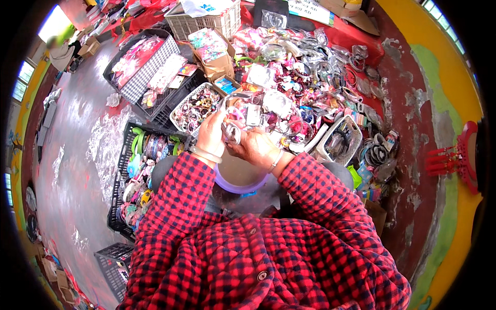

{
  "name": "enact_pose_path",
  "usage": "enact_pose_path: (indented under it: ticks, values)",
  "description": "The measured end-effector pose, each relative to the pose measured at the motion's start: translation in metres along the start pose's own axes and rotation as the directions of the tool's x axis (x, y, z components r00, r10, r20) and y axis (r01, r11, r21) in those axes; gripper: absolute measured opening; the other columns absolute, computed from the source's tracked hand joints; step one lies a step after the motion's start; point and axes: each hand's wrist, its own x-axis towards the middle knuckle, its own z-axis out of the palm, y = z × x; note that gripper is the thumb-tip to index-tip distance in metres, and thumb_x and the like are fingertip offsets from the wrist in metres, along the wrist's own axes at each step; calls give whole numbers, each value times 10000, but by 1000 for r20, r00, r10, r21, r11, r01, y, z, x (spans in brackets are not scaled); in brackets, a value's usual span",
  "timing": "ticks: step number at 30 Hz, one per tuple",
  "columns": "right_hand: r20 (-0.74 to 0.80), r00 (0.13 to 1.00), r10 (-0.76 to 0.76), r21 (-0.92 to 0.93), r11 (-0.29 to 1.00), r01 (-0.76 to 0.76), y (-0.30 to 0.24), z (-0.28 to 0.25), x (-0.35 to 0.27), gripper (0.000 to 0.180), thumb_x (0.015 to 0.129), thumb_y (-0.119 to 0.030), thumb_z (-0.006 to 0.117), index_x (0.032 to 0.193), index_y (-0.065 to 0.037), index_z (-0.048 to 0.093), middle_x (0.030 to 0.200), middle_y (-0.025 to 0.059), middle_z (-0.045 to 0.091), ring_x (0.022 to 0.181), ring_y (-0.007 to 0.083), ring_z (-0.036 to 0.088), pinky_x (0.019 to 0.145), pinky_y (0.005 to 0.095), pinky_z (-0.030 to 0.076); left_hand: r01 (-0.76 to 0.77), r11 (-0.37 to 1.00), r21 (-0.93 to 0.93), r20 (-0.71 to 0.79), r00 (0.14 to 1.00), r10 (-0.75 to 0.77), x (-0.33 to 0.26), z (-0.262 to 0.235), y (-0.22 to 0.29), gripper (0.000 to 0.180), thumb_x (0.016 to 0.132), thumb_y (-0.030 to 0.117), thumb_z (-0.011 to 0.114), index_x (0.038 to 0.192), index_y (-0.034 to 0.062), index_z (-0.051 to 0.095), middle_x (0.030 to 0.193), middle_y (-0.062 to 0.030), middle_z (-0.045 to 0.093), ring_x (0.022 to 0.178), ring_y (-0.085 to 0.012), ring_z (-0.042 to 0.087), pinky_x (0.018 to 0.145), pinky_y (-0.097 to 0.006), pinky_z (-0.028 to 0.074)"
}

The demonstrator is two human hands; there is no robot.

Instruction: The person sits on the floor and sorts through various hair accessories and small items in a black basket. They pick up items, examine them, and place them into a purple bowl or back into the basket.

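Your red checked sleeves (pixel 248 248) come in from the near edge. Just past them a purple bowl (pixel 240 181) sits under your wrists. Your left hand (pixel 212 135) and right hand (pixel 254 146) meet above it, and the fingers of both pinch a small clear packet (pixel 232 132) between them. To the left stands a black crate (pixel 135 175) full of bright hair things. Farther off, a white basket (pixel 196 107) of bangles sits beside a big heap of clear packets (pixel 299 82) on the floor.

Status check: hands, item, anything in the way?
Both hands closed on a small clear packet. Held above purple basin. Heaped hair accessories just beyond; nothing blocking.
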Motion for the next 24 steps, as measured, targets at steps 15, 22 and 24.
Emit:
enact_pose_path:
  ticks: [15, 22, 24]
  values:
    - [246, 961, -128, -173, 969, 173, 20, -1, -18, 167, 698, -197, 601, 791, -91, 510, 764, 88, 585, 772, 259, 576, 735, 382, 411, 289, 957, -7, 91, 953, -288, 5, -25, 32, 390, 906, 387, 400, 959, 20, 521, 761, -91, 593, 638, -204, 596, 633, -322, 494]
    - [225, 965, -133, -220, 958, 183, 11, -7, -10, 177, 700, -225, 613, 793, -102, 525, 741, 78, 590, 737, 256, 581, 692, 372, 431, 363, 925, -110, 245, 912, -329, 6, -28, 37, 298, 923, 301, 395, 987, 33, 510, 571, 44, 403, 387, -45, 303, 365, -194, 241]
    - [148, 978, -147, -192, 966, 174, 13, -7, -8, 206, 681, -222, 649, 776, -73, 543, 687, 96, 575, 659, 270, 572, 614, 365, 441, 303, 950, -70, 188, 940, -286, 0, -19, 45, 267, 916, 266, 406, 966, 28, 516, 539, 56, 369, 365, -34, 287, 340, -188, 226]
